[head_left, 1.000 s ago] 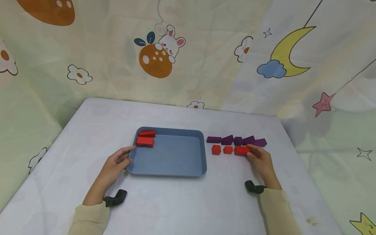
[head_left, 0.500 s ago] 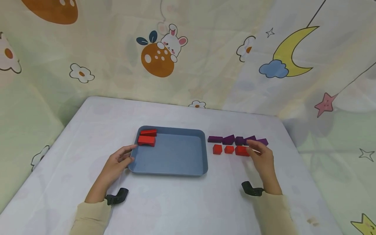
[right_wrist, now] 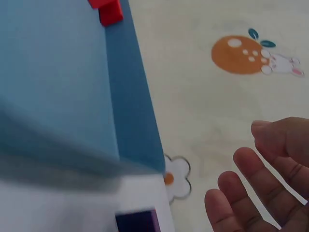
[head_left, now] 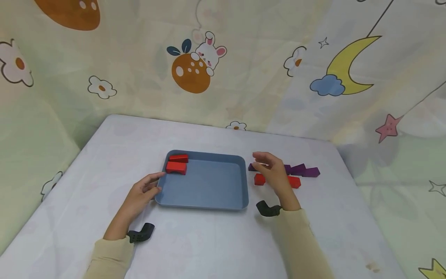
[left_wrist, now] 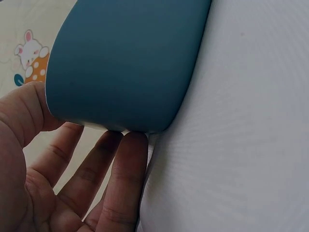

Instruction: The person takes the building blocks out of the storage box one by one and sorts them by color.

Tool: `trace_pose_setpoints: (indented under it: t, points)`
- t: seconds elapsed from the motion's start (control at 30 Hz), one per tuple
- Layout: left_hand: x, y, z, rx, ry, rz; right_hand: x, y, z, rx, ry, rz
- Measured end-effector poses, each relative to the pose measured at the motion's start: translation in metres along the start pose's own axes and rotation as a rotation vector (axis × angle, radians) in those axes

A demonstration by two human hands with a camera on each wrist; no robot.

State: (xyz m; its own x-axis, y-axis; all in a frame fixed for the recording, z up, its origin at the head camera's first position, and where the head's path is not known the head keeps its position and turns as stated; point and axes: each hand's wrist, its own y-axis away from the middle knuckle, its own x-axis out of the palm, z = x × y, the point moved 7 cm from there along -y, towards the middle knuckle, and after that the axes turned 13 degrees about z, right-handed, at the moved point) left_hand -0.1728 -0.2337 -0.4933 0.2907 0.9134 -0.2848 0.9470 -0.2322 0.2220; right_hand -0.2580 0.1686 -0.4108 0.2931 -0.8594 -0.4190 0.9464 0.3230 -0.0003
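Observation:
At the left end of the blue-grey tray (head_left: 205,193), my left hand (head_left: 141,195) holds the side. In the left wrist view, its thumb reaches over the tray's rim (left_wrist: 120,72) while fingertips (left_wrist: 133,145) touch the outer wall. My right hand (head_left: 275,174) is over the blocks at the tray's right, fingers loosely bent, nothing between them. It partly covers a row of purple blocks (head_left: 311,172) and a row of red ones. A red cube (head_left: 259,179) shows left of it and a red block (head_left: 294,181) right of it. Two red blocks (head_left: 176,167) lie in the tray's far-left corner.
A white cloth-covered table (head_left: 209,244) lies under everything. Behind it hangs a printed curtain (head_left: 244,77) along the back and sides. Each wrist wears a black camera mount, one at the left wrist (head_left: 141,233) and one at the right wrist (head_left: 267,209).
My right hand has left the red block at the right end of its row and moved left, over the blocks nearer the tray. The left hand stays at the tray's edge.

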Motion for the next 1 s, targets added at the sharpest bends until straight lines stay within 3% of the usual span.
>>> trace_pose_setpoints:
  t: [0.37, 0.7, 1.0]
  points:
    - [-0.001, 0.001, -0.001, 0.022, -0.004, 0.004, 0.077, -0.054, 0.025, -0.109, -0.008, 0.221]
    - [-0.001, 0.000, 0.001, 0.003, -0.003, 0.001, 0.149, -0.079, 0.031, -0.066, -0.003, 0.418]
    - [-0.001, 0.000, 0.000, 0.015, -0.001, 0.006, 0.188, -0.090, 0.034, 0.005, 0.085, 0.471]
